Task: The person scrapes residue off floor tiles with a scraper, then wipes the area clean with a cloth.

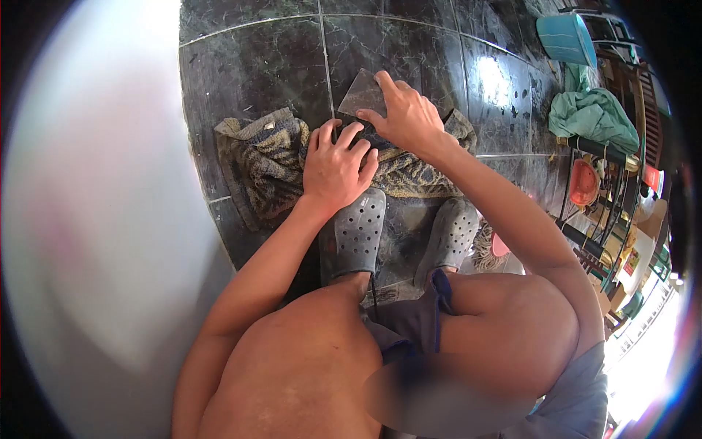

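My right hand (409, 117) pinches a thin, flat grey square plate (360, 94) between thumb and fingers, low over the dark tiled floor (256, 73). The plate's exact kind I cannot make out. Beside it, my left hand (338, 167) is palm down with bent fingers spread apart, at the patterned towel (267, 164). No object shows in its fingers. Bunched up, the brown and black towel stretches across the floor under both hands, partly hidden by them.
Two grey perforated clogs (360, 230) on my feet stand just behind the towel. A pale wall or panel (95, 219) rises at left. At right are a blue bucket (567, 40), green cloth (594, 118), a red basin (583, 181) and a metal rack (618, 197).
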{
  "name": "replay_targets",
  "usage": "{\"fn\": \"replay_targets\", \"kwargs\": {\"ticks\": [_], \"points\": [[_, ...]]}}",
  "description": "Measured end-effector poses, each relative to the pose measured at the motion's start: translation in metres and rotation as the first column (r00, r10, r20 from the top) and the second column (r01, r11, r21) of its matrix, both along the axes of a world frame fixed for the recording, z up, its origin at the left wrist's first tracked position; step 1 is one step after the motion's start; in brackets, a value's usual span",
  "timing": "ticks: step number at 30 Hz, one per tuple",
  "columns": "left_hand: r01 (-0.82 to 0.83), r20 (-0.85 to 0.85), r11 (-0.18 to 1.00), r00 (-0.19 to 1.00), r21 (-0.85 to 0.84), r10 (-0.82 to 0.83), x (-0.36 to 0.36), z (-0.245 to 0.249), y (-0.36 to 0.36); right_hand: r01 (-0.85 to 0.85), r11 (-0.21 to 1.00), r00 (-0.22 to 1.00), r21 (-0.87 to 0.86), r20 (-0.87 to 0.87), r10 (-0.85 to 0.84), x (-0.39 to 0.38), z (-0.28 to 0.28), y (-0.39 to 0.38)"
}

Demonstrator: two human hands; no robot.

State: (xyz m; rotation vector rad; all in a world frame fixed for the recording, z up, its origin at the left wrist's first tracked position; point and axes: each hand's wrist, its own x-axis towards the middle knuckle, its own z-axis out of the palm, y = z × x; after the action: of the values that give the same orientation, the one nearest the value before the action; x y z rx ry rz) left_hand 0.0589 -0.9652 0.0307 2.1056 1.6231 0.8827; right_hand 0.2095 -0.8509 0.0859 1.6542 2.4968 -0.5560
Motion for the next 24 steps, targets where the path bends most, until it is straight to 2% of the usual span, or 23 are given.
{"fn": "replay_targets", "kwargs": {"ticks": [9,11,15,24], "points": [[0.006,0.002,1.0,1.0,-0.016,-0.006,0.0,0.001,0.0,0.063,0.998,0.998,-0.024,0.015,-0.062,0.006,0.0,0.004],[-0.015,-0.002,1.0,1.0,-0.019,0.015,0.0,0.003,0.002,0.079,0.997,0.997,0.0,-0.008,-0.079,0.024,-0.003,0.014],[-0.011,-0.043,0.999,0.999,-0.046,0.009,0.01,0.016,0.003,0.169,0.985,0.982,-0.03,0.089,-0.166,0.075,0.004,0.033],[0.056,-0.101,0.988,0.992,-0.143,-0.071,0.013,0.028,0.012,0.213,0.968,0.955,-0.133,0.238,-0.178,0.209,0.036,0.036]]}}
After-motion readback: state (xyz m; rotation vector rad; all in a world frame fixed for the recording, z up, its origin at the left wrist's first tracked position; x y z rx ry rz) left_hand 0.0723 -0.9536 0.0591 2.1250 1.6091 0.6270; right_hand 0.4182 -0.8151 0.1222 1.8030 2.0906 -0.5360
